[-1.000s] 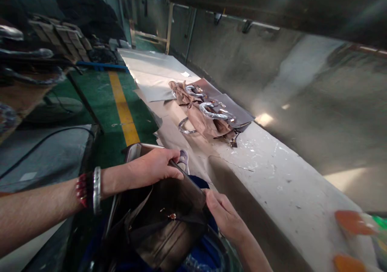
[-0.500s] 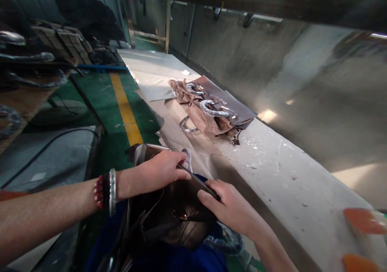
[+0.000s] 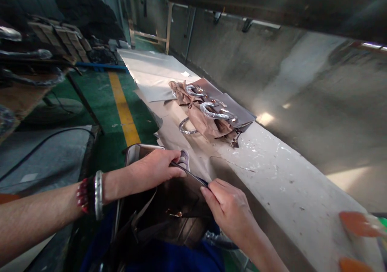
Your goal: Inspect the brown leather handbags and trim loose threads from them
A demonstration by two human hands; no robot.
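Note:
A dark brown handbag (image 3: 189,201) lies mouth up on my blue-clad lap, its inside partly in shadow. My left hand (image 3: 155,166) pinches the bag's upper edge between thumb and fingers. Farther right along that same edge, my right hand (image 3: 228,203) is closed on it with the thumb on the near side. The stretch of edge between the hands is taut and slopes down to the right. A small metal clasp (image 3: 174,213) shows on the bag. Low beside my right wrist is a plastic-wrapped handle (image 3: 219,239), partly hidden.
A long table covered with cardboard (image 3: 272,175) runs along the wall. Brown bags with plastic-wrapped handles (image 3: 213,111) lie on it. Orange tool handles (image 3: 358,223) are at the right edge. On the left stands a bench (image 3: 33,98) with more wrapped handles.
My left hand has shifted slightly left along with the bag's edge. My right hand has closed more around the edge, and the gap between the hands is a little wider.

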